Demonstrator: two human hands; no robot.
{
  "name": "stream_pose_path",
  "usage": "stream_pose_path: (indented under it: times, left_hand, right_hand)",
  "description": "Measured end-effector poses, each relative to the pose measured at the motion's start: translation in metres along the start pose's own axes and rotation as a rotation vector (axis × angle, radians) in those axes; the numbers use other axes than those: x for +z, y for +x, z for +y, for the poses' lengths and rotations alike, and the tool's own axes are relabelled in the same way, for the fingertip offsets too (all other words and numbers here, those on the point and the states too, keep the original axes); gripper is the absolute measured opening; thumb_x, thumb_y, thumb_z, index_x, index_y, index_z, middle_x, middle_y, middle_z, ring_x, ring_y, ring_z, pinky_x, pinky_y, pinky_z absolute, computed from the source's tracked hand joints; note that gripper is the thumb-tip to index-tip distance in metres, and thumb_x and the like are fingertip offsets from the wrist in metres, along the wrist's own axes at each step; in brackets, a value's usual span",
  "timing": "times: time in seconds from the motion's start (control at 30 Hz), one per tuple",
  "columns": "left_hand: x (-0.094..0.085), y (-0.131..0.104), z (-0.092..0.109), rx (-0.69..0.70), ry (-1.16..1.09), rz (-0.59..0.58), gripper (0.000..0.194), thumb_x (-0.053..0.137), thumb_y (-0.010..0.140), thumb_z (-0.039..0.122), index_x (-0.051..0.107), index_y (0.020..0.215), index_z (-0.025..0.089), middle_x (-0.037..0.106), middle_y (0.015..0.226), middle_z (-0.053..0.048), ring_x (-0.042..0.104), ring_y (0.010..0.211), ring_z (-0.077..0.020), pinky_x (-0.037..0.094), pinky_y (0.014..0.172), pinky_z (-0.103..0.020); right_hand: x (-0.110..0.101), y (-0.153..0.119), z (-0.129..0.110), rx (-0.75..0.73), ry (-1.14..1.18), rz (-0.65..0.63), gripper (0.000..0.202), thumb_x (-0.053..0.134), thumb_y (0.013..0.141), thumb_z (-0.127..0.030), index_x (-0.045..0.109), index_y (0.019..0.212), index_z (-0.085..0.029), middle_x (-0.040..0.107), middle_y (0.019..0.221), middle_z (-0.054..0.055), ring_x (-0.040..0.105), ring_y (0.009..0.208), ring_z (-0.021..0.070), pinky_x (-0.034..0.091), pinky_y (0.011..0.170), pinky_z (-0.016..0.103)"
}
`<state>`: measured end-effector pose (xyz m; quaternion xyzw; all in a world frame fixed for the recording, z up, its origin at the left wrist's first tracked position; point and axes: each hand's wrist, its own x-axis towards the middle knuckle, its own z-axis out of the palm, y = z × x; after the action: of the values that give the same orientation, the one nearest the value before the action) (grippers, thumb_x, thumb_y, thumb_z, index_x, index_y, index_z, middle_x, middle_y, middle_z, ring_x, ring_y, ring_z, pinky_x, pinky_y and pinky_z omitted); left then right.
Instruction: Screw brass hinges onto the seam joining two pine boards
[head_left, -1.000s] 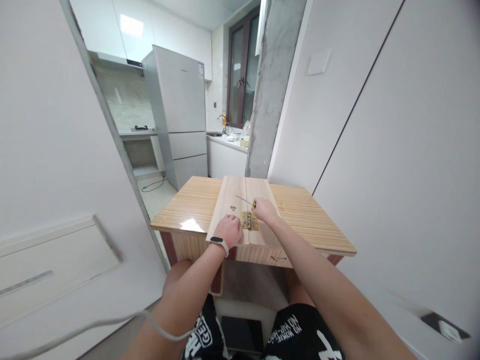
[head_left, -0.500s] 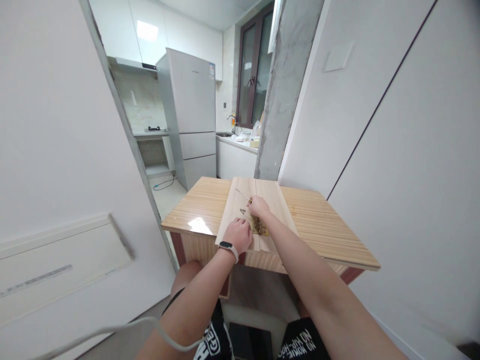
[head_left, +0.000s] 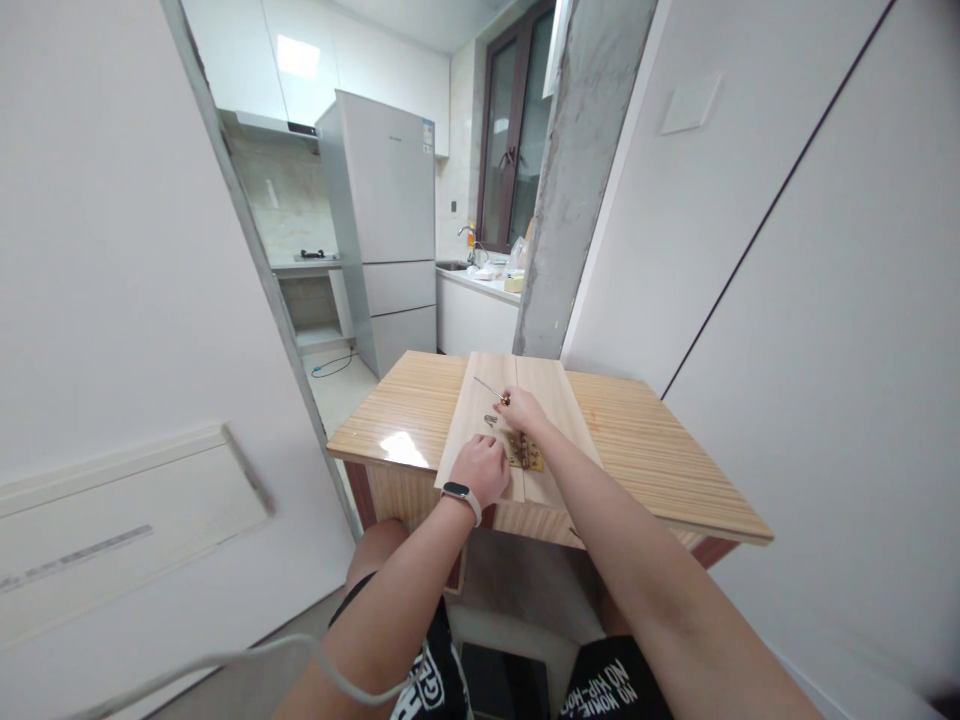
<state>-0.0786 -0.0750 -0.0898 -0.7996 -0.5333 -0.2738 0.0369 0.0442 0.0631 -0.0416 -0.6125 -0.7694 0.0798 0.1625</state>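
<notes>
Two pale boards (head_left: 463,440) lie side by side on the table, with a brass hinge (head_left: 534,457) across their seam near the front. In my right hand (head_left: 523,412) is a screwdriver (head_left: 489,388), its thin shaft pointing away to the far left above the boards. My left hand (head_left: 484,466), with a banded wrist tracker (head_left: 457,490), rests on the left board. Its fingers are curled at the hinge's left edge, and whatever they pinch is hidden. Just beyond them lies a small group of screws (head_left: 490,420).
The wood-grain table (head_left: 660,450) extends to both sides of the boards. Beyond it stand a grey fridge (head_left: 390,200) and a sink counter (head_left: 480,310). A white wall (head_left: 825,350) rises at the right. A pale cable (head_left: 262,650) crosses near my left forearm.
The whole view has shifted slightly, with the table a little further right. Both hands keep nearly the same places on the boards, and the screwdriver stays in my right hand.
</notes>
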Motion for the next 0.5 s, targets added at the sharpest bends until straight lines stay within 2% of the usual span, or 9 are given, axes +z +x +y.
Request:
stream_pose_path:
  times: [0.13,0.23,0.37,0.5]
  left_hand:
    - [0.000,0.000,0.000,0.004,0.002,-0.004,0.016,0.051,0.095,0.020,0.067,0.093,0.018,0.068,0.102,-0.013,0.058,0.106,-0.0262,0.048,0.098,-0.042]
    - [-0.001,0.000,0.001,-0.007,0.002,-0.018,0.015,0.052,0.094,0.020,0.067,0.094,0.019,0.068,0.103,-0.012,0.058,0.107,-0.0258,0.048,0.098,-0.041]
    - [-0.003,-0.001,0.003,-0.007,-0.007,-0.032,0.016,0.051,0.095,0.019,0.067,0.095,0.019,0.068,0.103,-0.012,0.058,0.107,-0.0256,0.048,0.099,-0.041]
    - [-0.003,-0.001,0.003,0.004,0.002,-0.019,0.017,0.051,0.095,0.020,0.067,0.094,0.019,0.068,0.103,-0.012,0.058,0.106,-0.0255,0.048,0.098,-0.040]
  right_hand:
    - [-0.023,-0.010,0.006,-0.037,0.050,-0.004,0.030,0.052,0.094,-0.020,0.067,0.119,-0.014,0.068,0.120,0.013,0.062,0.109,0.0193,0.042,0.092,0.024]
    - [-0.042,-0.025,0.014,-0.116,0.106,-0.021,0.037,0.052,0.092,-0.014,0.064,0.126,-0.015,0.068,0.119,0.011,0.060,0.111,0.0187,0.042,0.095,0.025]
    - [-0.063,-0.050,0.026,-0.131,0.287,0.145,0.034,0.062,0.089,-0.024,0.062,0.123,-0.019,0.070,0.103,0.006,0.064,0.089,0.0164,0.047,0.082,0.026]
    - [-0.075,-0.073,0.031,-0.095,0.419,0.364,0.027,0.067,0.086,-0.035,0.059,0.109,-0.022,0.071,0.101,0.004,0.066,0.088,0.0178,0.050,0.080,0.029]
